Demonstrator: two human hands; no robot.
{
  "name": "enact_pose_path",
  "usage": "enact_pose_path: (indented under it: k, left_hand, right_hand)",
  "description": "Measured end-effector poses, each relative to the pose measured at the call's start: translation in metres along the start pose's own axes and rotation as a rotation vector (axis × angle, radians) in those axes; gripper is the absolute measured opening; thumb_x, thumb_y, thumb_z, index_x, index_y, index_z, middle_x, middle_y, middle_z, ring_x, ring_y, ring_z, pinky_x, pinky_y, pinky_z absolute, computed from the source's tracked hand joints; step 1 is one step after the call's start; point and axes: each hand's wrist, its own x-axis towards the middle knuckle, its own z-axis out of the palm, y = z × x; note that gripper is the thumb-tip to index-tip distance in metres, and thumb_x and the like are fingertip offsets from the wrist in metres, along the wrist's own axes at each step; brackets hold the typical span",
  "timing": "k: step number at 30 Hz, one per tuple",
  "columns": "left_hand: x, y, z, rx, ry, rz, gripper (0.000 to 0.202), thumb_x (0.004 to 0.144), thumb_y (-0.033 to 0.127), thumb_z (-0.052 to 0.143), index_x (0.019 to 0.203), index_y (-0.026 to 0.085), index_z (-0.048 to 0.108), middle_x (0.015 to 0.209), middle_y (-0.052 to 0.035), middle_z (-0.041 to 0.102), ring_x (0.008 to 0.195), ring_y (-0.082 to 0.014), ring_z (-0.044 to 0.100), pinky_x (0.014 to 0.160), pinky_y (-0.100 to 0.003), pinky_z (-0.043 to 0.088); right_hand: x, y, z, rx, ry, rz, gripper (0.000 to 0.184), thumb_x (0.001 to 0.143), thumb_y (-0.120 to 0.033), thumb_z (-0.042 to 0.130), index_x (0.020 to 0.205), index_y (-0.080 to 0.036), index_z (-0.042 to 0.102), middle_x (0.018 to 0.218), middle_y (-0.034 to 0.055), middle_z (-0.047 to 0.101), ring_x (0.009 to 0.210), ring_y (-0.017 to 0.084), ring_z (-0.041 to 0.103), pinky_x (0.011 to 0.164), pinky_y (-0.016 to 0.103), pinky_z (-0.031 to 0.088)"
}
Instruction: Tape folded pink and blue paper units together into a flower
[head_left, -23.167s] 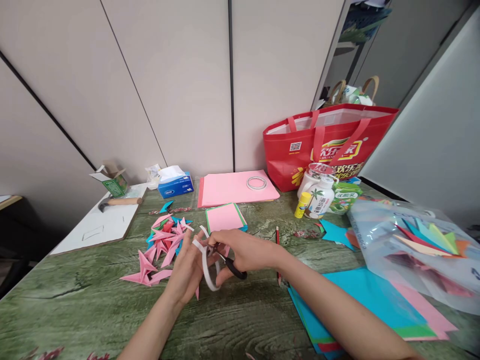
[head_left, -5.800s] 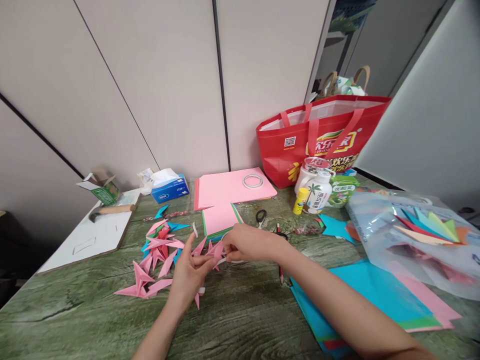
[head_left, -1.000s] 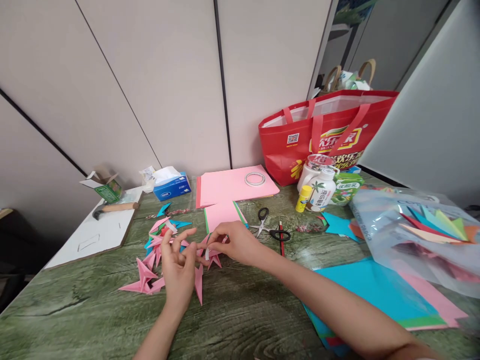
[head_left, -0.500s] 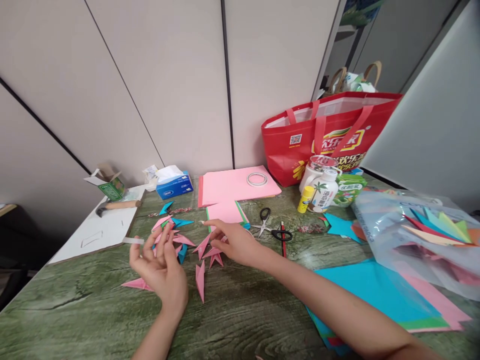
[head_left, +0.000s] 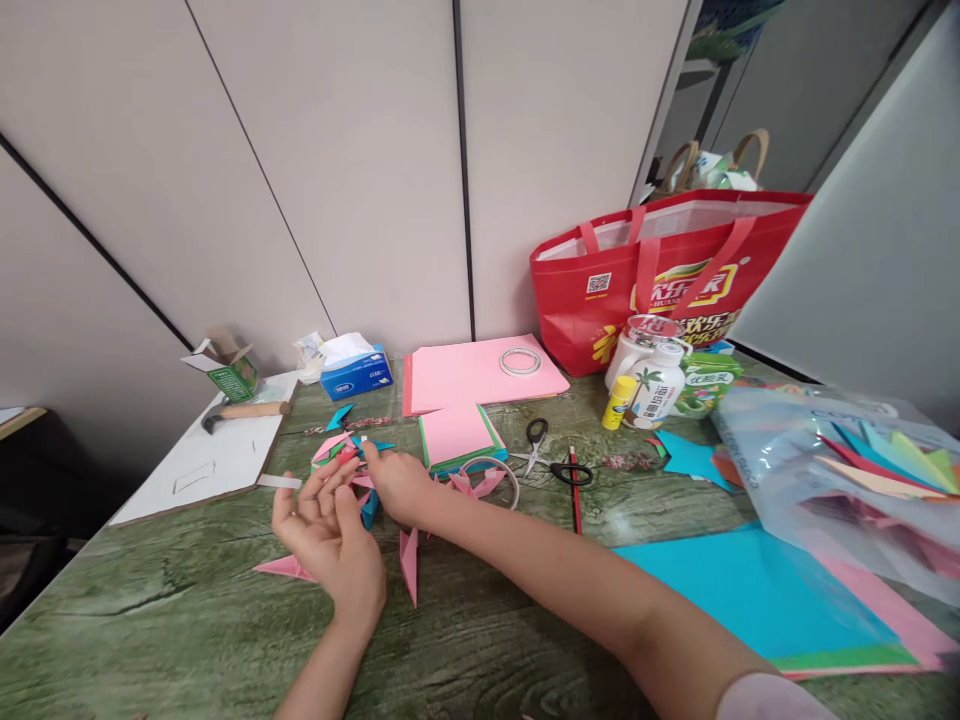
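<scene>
I had the left hand (head_left: 330, 540) in the head view with its fingers loosely curled, gap showing; a short white strip (head_left: 279, 481) clung to one outer fingertip, not clasped. The right hand (head_left: 397, 487) reached across, one finger out with a small white bit (head_left: 364, 440) at its tip; whether it was pinched, I could not tell. The folded paper pieces (head_left: 332, 443), pink, blue and red, lay just behind and under the fingers, partly covered. Nearer me, a lone pink piece (head_left: 409, 567) lay beside the left wrist. A white tape ring (head_left: 516, 488) showed beyond the right forearm, which hid part of it. Farther out I noted scissors (head_left: 533, 460), blades spread, one handle over a red pencil (head_left: 576, 507); left of them, a stack of square paper (head_left: 459, 433). Behind that, pink sheets (head_left: 450, 376) bore a second ring (head_left: 520, 374). Right side: yellow glue stick (head_left: 619, 402), white bottle (head_left: 656, 388), red bag (head_left: 574, 310) at the wall, large blue paper (head_left: 750, 590) nearer. Left side: tissue box (head_left: 356, 376), and a hammer (head_left: 255, 408) on a white board (head_left: 202, 455).
</scene>
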Motion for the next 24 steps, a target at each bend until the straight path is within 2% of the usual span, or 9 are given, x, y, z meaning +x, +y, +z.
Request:
enact_pose_path:
  k: [4, 7, 9, 12, 14, 16, 19, 21, 24]
  left_hand:
    - [0.0, -0.001, 0.0, -0.003, -0.016, -0.003, 0.043, 0.077, 0.013, 0.056, 0.113, 0.024, 0.033, 0.099, -0.0036, 0.056, 0.087, -0.0151, 0.062, 0.087, -0.039, 0.045]
    - [0.001, 0.002, 0.002, 0.013, -0.019, -0.023, 0.043, 0.076, 0.013, 0.057, 0.111, 0.023, 0.035, 0.093, -0.003, 0.058, 0.087, -0.0148, 0.062, 0.087, -0.038, 0.045]
    - [0.001, 0.002, 0.003, 0.041, -0.039, -0.042, 0.045, 0.074, 0.013, 0.059, 0.111, 0.022, 0.036, 0.091, -0.0036, 0.06, 0.09, -0.0157, 0.061, 0.087, -0.038, 0.044]
    - [0.0, 0.0, 0.002, 0.11, -0.151, -0.06, 0.05, 0.071, 0.015, 0.063, 0.113, 0.022, 0.036, 0.096, -0.0063, 0.064, 0.097, -0.0179, 0.059, 0.092, -0.041, 0.04]
    - [-0.004, -0.002, 0.0, 0.18, -0.266, -0.08, 0.056, 0.069, 0.017, 0.065, 0.117, 0.023, 0.035, 0.1, -0.0071, 0.065, 0.101, -0.0188, 0.058, 0.097, -0.042, 0.035]
    - [-0.008, -0.005, -0.002, 0.24, -0.375, -0.147, 0.059, 0.068, 0.019, 0.067, 0.119, 0.023, 0.036, 0.098, -0.0066, 0.067, 0.101, -0.0199, 0.059, 0.099, -0.043, 0.032]
    - [-0.014, -0.007, -0.002, 0.272, -0.479, -0.342, 0.061, 0.066, 0.024, 0.068, 0.119, 0.023, 0.038, 0.089, -0.0058, 0.07, 0.09, -0.0225, 0.064, 0.09, -0.043, 0.04]
    - [-0.016, -0.008, 0.0, 0.252, -0.508, -0.459, 0.063, 0.062, 0.026, 0.071, 0.117, 0.022, 0.04, 0.082, -0.0049, 0.071, 0.079, -0.0225, 0.066, 0.08, -0.04, 0.046]
    - [-0.015, -0.007, 0.003, 0.147, -0.504, -0.545, 0.063, 0.055, 0.022, 0.075, 0.109, 0.02, 0.042, 0.07, -0.0007, 0.069, 0.066, -0.019, 0.065, 0.069, -0.034, 0.05]
  right_hand:
    - [0.001, 0.006, -0.001, 0.009, 0.016, 0.025, 0.056, 0.069, -0.005, 0.051, 0.122, -0.009, 0.031, 0.093, 0.0162, 0.065, 0.081, 0.027, 0.064, 0.064, 0.033, 0.048]
    - [-0.005, 0.017, -0.016, 0.032, 0.048, 0.043, 0.062, 0.071, -0.006, 0.049, 0.128, -0.007, 0.024, 0.092, 0.015, 0.065, 0.082, 0.025, 0.063, 0.064, 0.031, 0.046]
    - [-0.015, 0.026, -0.031, 0.057, 0.078, 0.042, 0.065, 0.071, -0.005, 0.048, 0.131, -0.009, 0.021, 0.09, 0.0109, 0.066, 0.081, 0.022, 0.062, 0.066, 0.029, 0.044]
    - [-0.036, 0.04, -0.052, 0.247, 0.132, 0.012, 0.073, 0.069, -0.001, 0.05, 0.134, -0.012, 0.019, 0.085, 0.0055, 0.067, 0.076, 0.018, 0.061, 0.064, 0.025, 0.042]
    - [-0.053, 0.048, -0.06, 0.318, 0.137, -0.005, 0.075, 0.066, 0.001, 0.051, 0.134, -0.012, 0.02, 0.084, 0.0058, 0.067, 0.072, 0.018, 0.061, 0.062, 0.024, 0.042]
    - [-0.067, 0.053, -0.064, 0.384, 0.171, -0.023, 0.074, 0.067, 0.0, 0.052, 0.134, -0.013, 0.021, 0.083, 0.0053, 0.068, 0.073, 0.016, 0.061, 0.064, 0.024, 0.043]
    - [-0.08, 0.057, -0.063, 0.478, 0.201, -0.031, 0.073, 0.069, -0.004, 0.055, 0.133, -0.017, 0.022, 0.082, 0.0033, 0.068, 0.069, 0.015, 0.061, 0.066, 0.024, 0.044]
    - [-0.083, 0.058, -0.061, 0.552, 0.196, -0.037, 0.074, 0.068, -0.005, 0.057, 0.132, -0.019, 0.022, 0.08, 0.0017, 0.067, 0.067, 0.014, 0.06, 0.065, 0.024, 0.045]
    - [-0.082, 0.058, -0.058, 0.631, 0.175, -0.031, 0.075, 0.067, -0.004, 0.056, 0.132, -0.02, 0.023, 0.076, -0.0003, 0.066, 0.065, 0.013, 0.06, 0.064, 0.024, 0.046]
